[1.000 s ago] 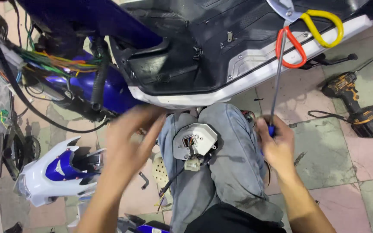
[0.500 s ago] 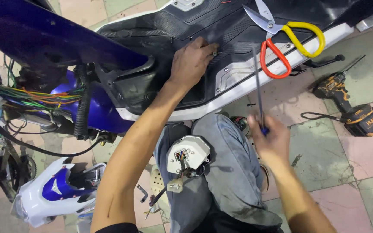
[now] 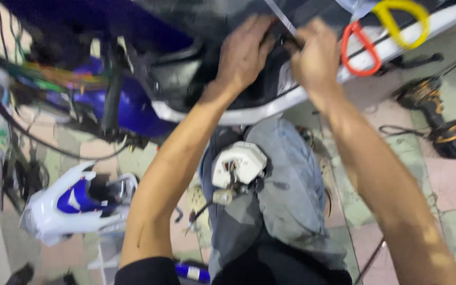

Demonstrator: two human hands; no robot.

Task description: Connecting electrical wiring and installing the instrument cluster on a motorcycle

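While frame is blurring, both hands are meeting at top centre on black scooter panel (image 3: 186, 79). Left hand (image 3: 246, 53) is lying palm-down on panel, fingers curled, grasp unclear. Right hand (image 3: 316, 55) is closing around thin metal tool shaft (image 3: 279, 16). Red-and-yellow scissors (image 3: 383, 34) are lying at upper right. White connector housing (image 3: 238, 164) is resting on grey-trousered knee, centre. Cordless drill (image 3: 442, 119) is lying at right edge.

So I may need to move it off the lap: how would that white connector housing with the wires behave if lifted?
The white housing looks like thin moulded plastic, so probably light and rigid. It rests loosely on the grey trouser leg, so a nudge could tip it off. Its wires and plug would likely dangle and drag.
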